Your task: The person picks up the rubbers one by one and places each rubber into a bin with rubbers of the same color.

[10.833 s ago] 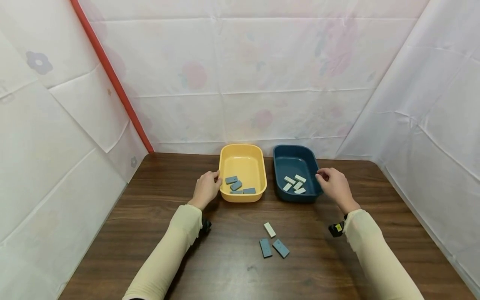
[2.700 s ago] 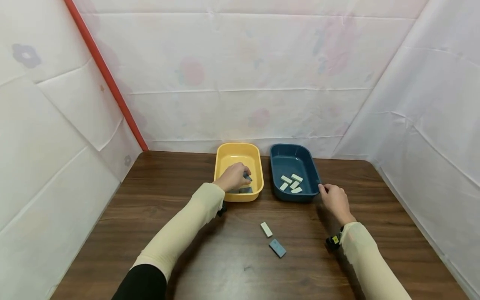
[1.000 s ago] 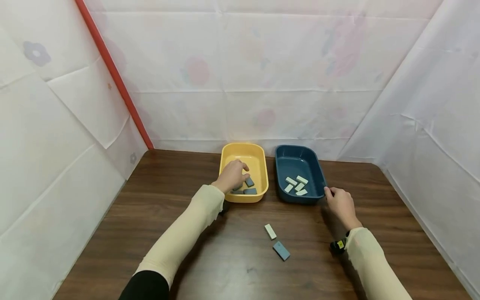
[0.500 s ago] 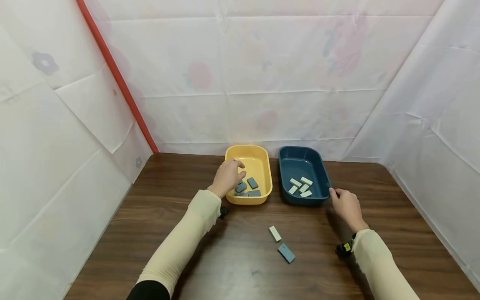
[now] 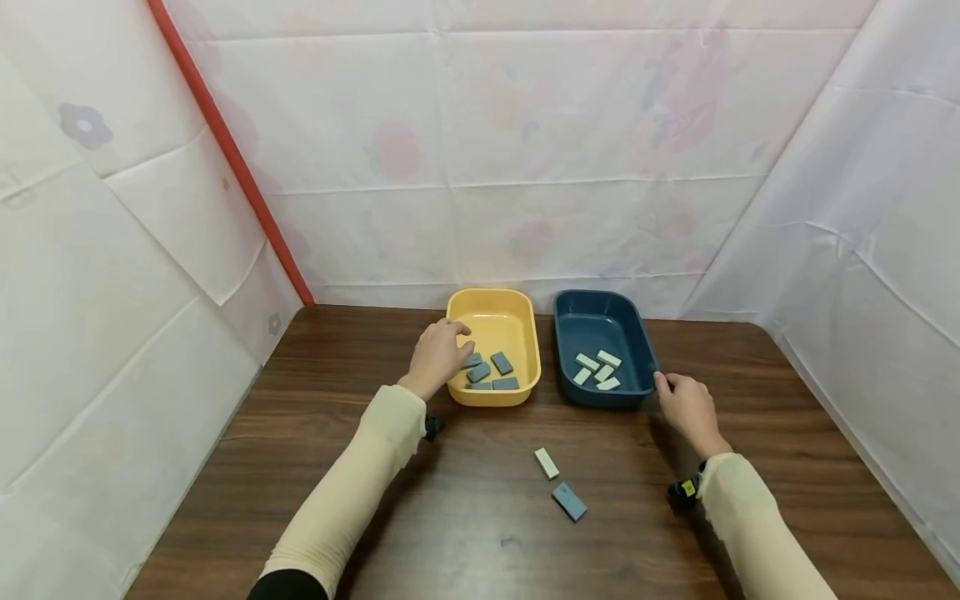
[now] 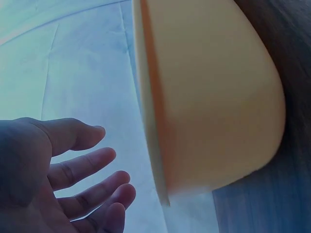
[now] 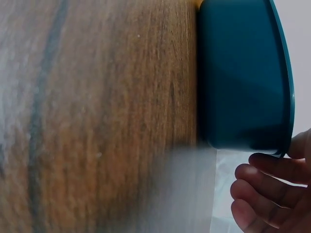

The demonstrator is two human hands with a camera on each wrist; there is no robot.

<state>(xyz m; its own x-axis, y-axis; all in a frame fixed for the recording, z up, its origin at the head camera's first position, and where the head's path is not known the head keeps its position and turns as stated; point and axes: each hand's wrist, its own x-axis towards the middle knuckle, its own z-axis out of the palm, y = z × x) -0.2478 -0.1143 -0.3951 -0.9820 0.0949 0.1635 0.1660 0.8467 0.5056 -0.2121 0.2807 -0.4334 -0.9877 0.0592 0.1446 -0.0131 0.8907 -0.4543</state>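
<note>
My left hand (image 5: 435, 360) hovers at the left rim of the yellow tray (image 5: 534, 350), its fingers apart and holding nothing. In the left wrist view the loosely bent fingers (image 6: 92, 187) are clear of the tray wall. Several flat grey-blue blocks (image 5: 502, 363) lie inside, near its front end. My right hand (image 5: 688, 408) pinches the front right corner of the dark blue tray (image 5: 592, 308), with the thumb (image 7: 302, 145) and index finger at the rim. Several small white blocks (image 5: 603, 372) lie in that tray.
In front of the trays, on the brown wooden table (image 5: 315, 467), lie one white block (image 5: 547, 463) and one grey-blue block (image 5: 569, 502). White cloth (image 5: 525, 158) walls the back and sides, with a red strip (image 5: 225, 146) at the left rear.
One grey-blue block has gone from the table into the yellow tray, released by my left hand. That hand has drawn back left to the rim. My right hand stays at the blue tray's corner.
</note>
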